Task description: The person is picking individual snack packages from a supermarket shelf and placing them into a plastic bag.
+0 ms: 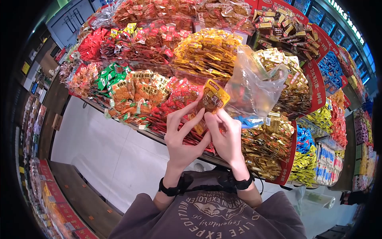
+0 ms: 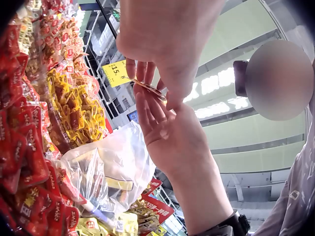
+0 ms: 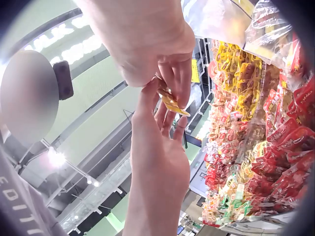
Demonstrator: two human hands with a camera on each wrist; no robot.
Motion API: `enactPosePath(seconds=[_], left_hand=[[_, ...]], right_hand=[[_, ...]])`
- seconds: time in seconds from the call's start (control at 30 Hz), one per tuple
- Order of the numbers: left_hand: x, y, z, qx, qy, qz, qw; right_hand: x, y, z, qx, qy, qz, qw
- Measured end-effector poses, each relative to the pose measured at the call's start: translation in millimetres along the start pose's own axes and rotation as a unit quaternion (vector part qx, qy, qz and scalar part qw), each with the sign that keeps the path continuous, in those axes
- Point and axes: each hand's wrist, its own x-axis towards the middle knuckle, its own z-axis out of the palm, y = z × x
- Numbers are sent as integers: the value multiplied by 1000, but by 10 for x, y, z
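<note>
A small yellow and brown snack packet (image 1: pixel 215 97) is held up in front of the chest, over the near edge of the display. My left hand (image 1: pixel 183 137) pinches its left and lower part. My right hand (image 1: pixel 227 135) pinches the lower right, thumb on the near face. In the left wrist view the packet (image 2: pixel 147 87) shows nearly edge-on between both hands' fingers. The right wrist view shows the packet (image 3: pixel 170 102) at a slant, its lower end partly covered by fingertips. Just beyond the right hand, a clear plastic bag (image 1: pixel 252 87) rests on the heaped snacks.
Red packets (image 1: pixel 179 95) lie behind the left hand, with yellow packets (image 1: pixel 207 51) farther back. Gold packets (image 1: pixel 266 143) fill the section right of my right hand. Red signs (image 1: pixel 316 85) edge the display at right. A dark shelf (image 1: pixel 75 191) stands at lower left.
</note>
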Motion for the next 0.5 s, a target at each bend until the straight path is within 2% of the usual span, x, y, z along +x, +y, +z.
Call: enactPosePath(seconds=[0.07, 0.17, 0.27, 0.33, 0.5], left_hand=[[-29, -44, 14, 9, 3, 41, 999], [-57, -78, 47, 2, 27, 34, 999], [-48, -39, 33, -11, 39, 17, 999], [-47, -25, 44, -72, 33, -12, 997], [-73, -19, 91, -87, 29, -19, 996]], right_hand=[[3, 63, -48, 1, 6, 17, 1000], [30, -14, -85, 168, 5, 111, 979], [25, -64, -95, 214, 2, 127, 968], [18, -80, -127, 212, -8, 136, 968], [-6, 5, -157, 216, -11, 140, 966]])
